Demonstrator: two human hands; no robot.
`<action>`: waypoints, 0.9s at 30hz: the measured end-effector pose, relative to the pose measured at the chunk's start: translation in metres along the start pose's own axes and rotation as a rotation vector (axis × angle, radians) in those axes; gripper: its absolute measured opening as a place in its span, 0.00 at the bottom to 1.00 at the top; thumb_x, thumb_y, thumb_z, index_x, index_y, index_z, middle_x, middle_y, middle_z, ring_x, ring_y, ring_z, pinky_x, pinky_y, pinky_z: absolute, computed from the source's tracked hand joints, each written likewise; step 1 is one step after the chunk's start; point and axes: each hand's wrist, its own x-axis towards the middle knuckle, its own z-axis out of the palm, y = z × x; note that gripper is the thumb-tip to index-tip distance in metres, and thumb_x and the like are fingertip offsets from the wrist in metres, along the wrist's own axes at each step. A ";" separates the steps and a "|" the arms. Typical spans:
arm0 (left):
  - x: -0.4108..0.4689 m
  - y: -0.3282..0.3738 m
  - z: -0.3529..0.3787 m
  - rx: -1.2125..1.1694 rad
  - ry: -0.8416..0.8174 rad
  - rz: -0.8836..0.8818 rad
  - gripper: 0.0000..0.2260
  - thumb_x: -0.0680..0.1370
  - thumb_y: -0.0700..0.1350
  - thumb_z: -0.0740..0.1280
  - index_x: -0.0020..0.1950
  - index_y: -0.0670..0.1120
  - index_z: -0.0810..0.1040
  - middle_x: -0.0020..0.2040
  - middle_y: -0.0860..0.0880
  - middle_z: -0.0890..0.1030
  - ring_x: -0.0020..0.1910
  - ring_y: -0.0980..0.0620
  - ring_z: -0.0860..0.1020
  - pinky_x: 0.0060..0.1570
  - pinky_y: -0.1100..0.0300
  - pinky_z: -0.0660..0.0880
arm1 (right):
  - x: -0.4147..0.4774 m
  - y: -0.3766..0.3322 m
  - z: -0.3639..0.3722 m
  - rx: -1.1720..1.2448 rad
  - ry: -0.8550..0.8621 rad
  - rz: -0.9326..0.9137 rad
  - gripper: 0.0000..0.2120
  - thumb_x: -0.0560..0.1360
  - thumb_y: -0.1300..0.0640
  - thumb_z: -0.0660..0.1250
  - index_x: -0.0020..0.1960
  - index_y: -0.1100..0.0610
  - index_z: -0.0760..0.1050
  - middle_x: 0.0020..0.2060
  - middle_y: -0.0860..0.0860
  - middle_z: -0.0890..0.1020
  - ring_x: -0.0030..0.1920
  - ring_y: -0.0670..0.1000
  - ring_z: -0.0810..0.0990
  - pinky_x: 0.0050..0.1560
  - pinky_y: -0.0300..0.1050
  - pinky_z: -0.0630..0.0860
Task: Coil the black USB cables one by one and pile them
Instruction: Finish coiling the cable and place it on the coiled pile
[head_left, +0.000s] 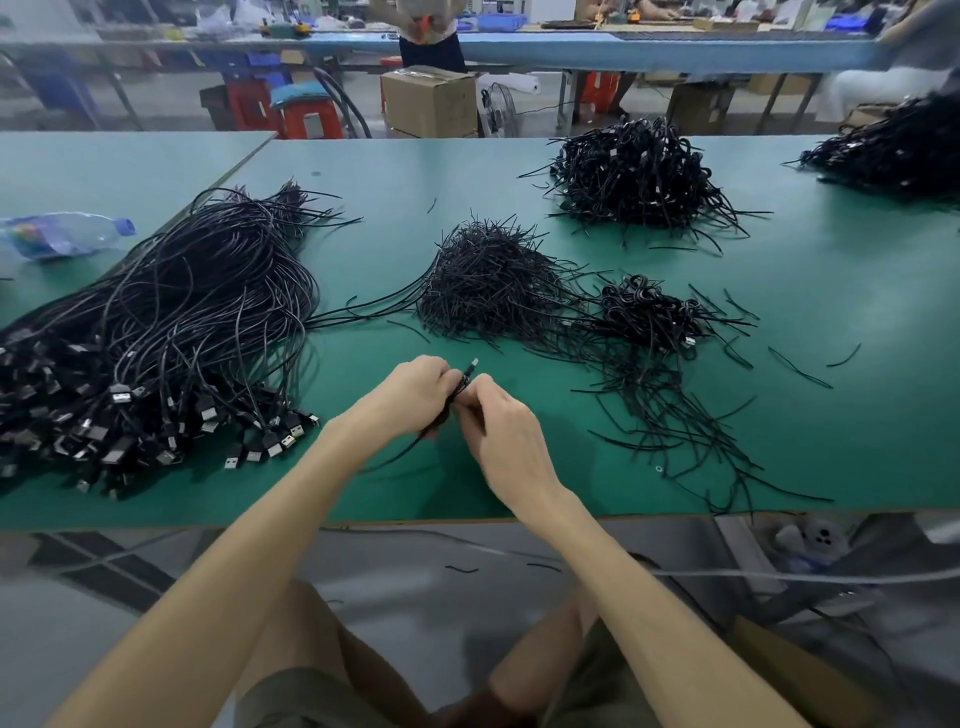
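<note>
My left hand (415, 395) and my right hand (501, 431) meet over the green table (395, 171), both gripping one bundled black USB cable (457, 392). Its metal plug tip sticks up between the hands and a loose end trails down to the left. A big heap of uncoiled black USB cables (166, 332) lies at the left, plugs toward me. A small pile of coiled cables (649, 312) sits to the right of centre, and a larger coiled pile (634, 171) lies behind it.
A mound of short black twist ties (488, 286) lies in the middle, with loose ties scattered right. A plastic water bottle (67, 236) lies at far left. Another cable pile (893, 145) is at far right. A cardboard box (428, 101) and red stools stand beyond the table.
</note>
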 end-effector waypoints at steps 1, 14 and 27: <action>-0.001 -0.001 -0.001 -0.038 0.021 0.018 0.16 0.85 0.45 0.57 0.42 0.38 0.73 0.33 0.45 0.78 0.34 0.43 0.77 0.37 0.54 0.73 | 0.000 -0.002 0.001 0.047 0.009 0.033 0.05 0.82 0.58 0.65 0.49 0.58 0.73 0.42 0.51 0.81 0.39 0.55 0.76 0.41 0.54 0.74; -0.033 -0.033 0.005 -0.699 0.050 0.038 0.11 0.78 0.45 0.73 0.45 0.37 0.82 0.33 0.45 0.81 0.31 0.47 0.82 0.31 0.53 0.81 | 0.016 -0.021 -0.033 0.670 -0.297 0.539 0.15 0.80 0.53 0.70 0.58 0.64 0.77 0.46 0.56 0.86 0.40 0.48 0.85 0.34 0.40 0.79; -0.018 -0.131 -0.073 0.492 -0.012 -0.047 0.15 0.80 0.41 0.69 0.67 0.50 0.78 0.65 0.49 0.75 0.64 0.46 0.74 0.65 0.48 0.69 | 0.122 0.070 -0.139 -0.417 0.130 0.435 0.18 0.79 0.65 0.67 0.67 0.65 0.72 0.63 0.62 0.76 0.61 0.57 0.74 0.61 0.47 0.72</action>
